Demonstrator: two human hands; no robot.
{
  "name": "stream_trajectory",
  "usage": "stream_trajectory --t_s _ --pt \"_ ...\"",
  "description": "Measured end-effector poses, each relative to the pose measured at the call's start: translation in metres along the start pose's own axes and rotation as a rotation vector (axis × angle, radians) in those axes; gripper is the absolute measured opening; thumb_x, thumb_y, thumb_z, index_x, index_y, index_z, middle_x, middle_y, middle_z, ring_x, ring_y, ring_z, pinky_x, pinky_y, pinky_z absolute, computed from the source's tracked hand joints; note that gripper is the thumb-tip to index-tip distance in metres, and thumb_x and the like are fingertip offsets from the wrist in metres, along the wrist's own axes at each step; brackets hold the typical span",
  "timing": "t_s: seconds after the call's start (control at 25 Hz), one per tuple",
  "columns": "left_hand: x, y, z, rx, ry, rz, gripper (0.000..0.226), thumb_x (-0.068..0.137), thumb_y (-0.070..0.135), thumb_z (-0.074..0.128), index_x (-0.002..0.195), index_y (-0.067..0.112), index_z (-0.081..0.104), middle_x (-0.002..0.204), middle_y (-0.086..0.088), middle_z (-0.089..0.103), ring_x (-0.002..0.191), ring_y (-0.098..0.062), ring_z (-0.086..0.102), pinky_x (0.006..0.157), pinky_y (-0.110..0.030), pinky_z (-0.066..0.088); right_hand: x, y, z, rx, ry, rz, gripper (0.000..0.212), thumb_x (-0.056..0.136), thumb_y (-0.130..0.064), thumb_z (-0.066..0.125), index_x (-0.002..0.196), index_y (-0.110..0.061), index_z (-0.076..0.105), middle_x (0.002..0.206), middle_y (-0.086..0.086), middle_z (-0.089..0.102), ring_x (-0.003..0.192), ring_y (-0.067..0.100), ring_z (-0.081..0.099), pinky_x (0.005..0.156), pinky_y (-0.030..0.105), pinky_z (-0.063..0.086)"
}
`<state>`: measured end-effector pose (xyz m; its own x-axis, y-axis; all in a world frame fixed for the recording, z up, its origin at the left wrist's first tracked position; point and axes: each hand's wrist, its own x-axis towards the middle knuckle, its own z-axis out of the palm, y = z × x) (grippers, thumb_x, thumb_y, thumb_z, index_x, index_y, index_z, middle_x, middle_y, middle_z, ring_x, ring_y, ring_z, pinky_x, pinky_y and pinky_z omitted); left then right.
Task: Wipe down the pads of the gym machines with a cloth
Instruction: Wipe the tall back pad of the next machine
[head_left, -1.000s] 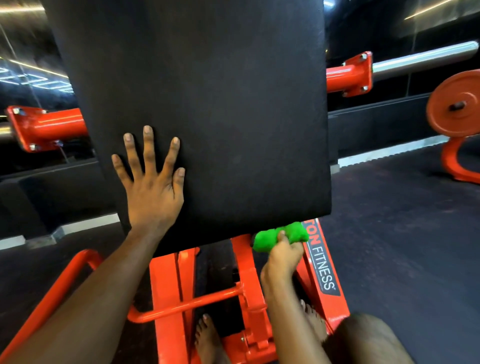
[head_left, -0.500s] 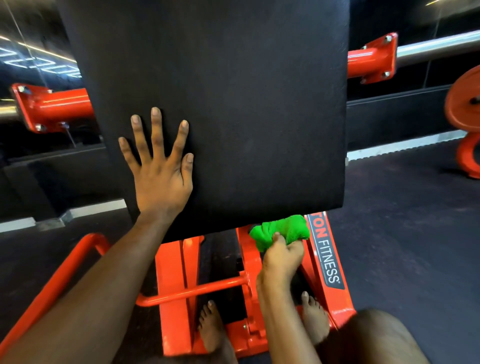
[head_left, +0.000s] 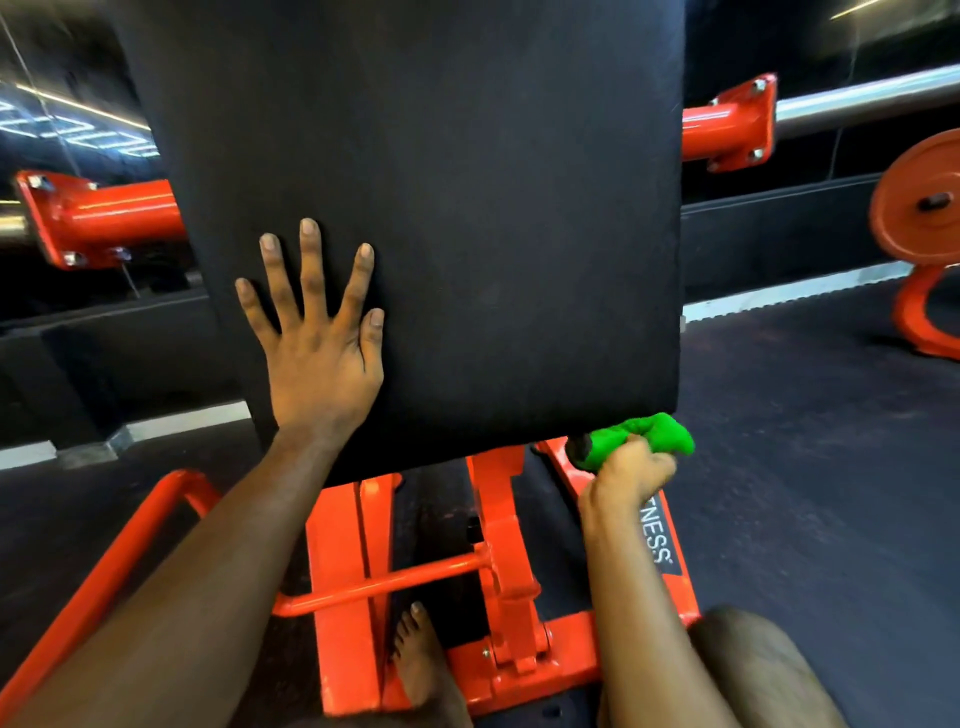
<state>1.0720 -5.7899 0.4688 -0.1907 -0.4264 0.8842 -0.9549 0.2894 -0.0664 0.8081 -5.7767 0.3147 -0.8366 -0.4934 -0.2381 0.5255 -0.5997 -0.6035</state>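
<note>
**Left palm flat on the pad, cloth bunched at the bottom right corner**

Head view: the left hand (head_left: 317, 353) lay flat on the lower left part of the black pad (head_left: 467, 208). Its fingers were straight and spread, just pressing, holding nothing. The right hand (head_left: 628, 473) was curled round a green cloth (head_left: 644, 436) that was bunched into a lump. It pushed the cloth up against the pad's bottom edge, right at the lower right corner.

The cloth's long side ran left to right along that edge, and its right end poked just past the corner. The pad was a tall rectangle with its long axis running up and away, top out of shot.

Under the pad sat the orange frame (head_left: 343, 571), with a bare foot (head_left: 421, 660) on its base. Dark floor (head_left: 805, 493) lay open to the right of the corner. An orange plate (head_left: 919, 202) stood well apart at the far right.
</note>
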Motion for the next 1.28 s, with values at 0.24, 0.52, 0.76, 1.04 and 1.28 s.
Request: stream_trajectory --t_s 0.24,0.52,0.76,1.04,1.28 --pt "0.0 -0.001 0.003 0.002 0.03 0.004 0.059 0.107 0.044 0.031 0.159 0.04 0.005 0.169 -0.009 -0.005 0.153 -0.041 -0.007 0.119 -0.066 0.002 -0.004 -0.007 -0.012 -0.109 -0.137 -0.03 0.024 0.075 0.006 0.054 0.086 -0.015 0.058 0.085 0.008 0.061 0.066 0.013 0.061 0.062 0.026 0.052" --pt "0.0 0.0 0.0 0.006 0.03 -0.006 0.059 0.107 0.044 0.03 0.159 0.041 0.004 0.169 -0.008 -0.006 0.153 -0.04 -0.007 0.119 -0.066 0.003 -0.055 0.02 0.01 -0.04 -0.135 0.08 0.035 0.087 0.019 0.042 0.078 -0.012 0.055 0.066 0.002 0.06 0.05 0.01 0.06 0.048 0.028 0.05" --pt "0.001 0.004 -0.001 0.029 0.01 -0.001 0.06 0.107 0.043 0.032 0.159 0.041 0.003 0.169 -0.007 -0.008 0.153 -0.038 -0.009 0.119 -0.066 0.002 -0.114 0.031 -0.006 -0.46 0.029 -0.074 0.04 0.077 -0.016 0.056 0.103 0.012 0.068 0.104 0.034 0.068 0.097 0.047 0.065 0.087 0.051 0.053" --pt "0.008 0.037 -0.005 -0.032 -0.013 0.116 0.068 0.099 0.038 0.05 0.159 0.036 0.018 0.169 -0.002 -0.004 0.155 -0.031 -0.008 0.119 -0.066 0.002 -0.019 -0.075 -0.01 -0.206 0.002 -0.137 0.026 0.098 -0.003 0.052 0.075 -0.017 0.053 0.059 -0.009 0.061 0.054 0.01 0.057 0.062 0.03 0.05" --pt "0.009 0.063 0.008 0.009 -0.07 0.18 0.067 0.101 0.052 0.045 0.159 0.041 0.013 0.169 0.001 -0.011 0.152 -0.038 -0.017 0.116 -0.071 -0.002 0.022 -0.166 0.082 -0.297 -0.498 -0.245 0.023 0.093 -0.002 0.05 0.08 -0.018 0.061 0.064 -0.01 0.058 0.059 0.003 0.054 0.062 0.023 0.046"
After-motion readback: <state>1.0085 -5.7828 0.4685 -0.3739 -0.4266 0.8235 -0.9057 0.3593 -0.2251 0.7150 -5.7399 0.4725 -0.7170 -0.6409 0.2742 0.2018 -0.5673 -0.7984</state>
